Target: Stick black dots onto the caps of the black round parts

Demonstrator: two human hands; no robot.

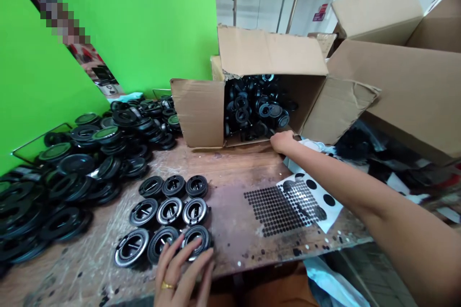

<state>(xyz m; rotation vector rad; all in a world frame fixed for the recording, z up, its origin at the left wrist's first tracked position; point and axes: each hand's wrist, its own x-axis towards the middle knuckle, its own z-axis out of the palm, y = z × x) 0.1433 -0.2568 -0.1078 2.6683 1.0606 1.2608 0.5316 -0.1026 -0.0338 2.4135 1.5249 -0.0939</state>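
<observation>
In the head view, the left hand, fingers spread, is over a black round plastic part at seven o'clock; brushing could skew it. The right hand, grip unclear, meets the brown cardboard box at three; tugging could spill its contents.

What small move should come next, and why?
Probably reach the right hand into the open carton: it is at the lower front edge, close to loose black parts, while the left hand spreads over the laid-out rings.
</observation>
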